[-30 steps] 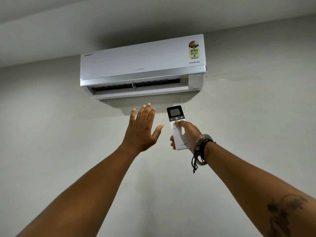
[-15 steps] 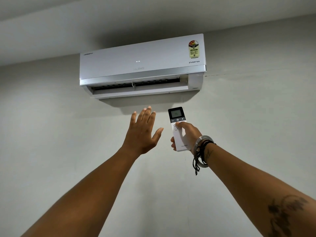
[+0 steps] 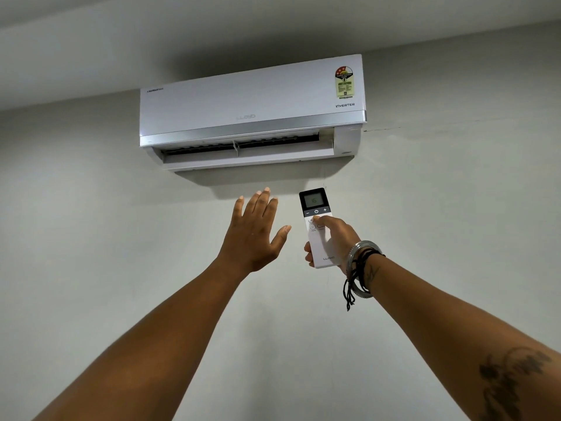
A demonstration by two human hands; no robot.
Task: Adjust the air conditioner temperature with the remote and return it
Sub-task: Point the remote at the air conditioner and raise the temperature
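Air conditioner [image 3: 252, 110] mounted high on wall [image 3: 455, 208], flap open. Left hand [image 3: 253, 232] raised beneath it, fingers spread, empty. Right hand [image 3: 334, 238] grasps remote [image 3: 318, 229], long axis near upright, screen end aimed up toward unit, thumb on buttons.

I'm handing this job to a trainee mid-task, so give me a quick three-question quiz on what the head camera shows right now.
1. True or false: the left hand is gripping the remote.
2. Which part of the remote points towards the air conditioner? A) the end with the screen B) the plain white end C) its back
3. Fill in: the thumb of the right hand rests just below the row with the ____ symbol between minus and plus.

Key: 1. False; the left hand is open and apart from the remote. 2. A. 3. power.
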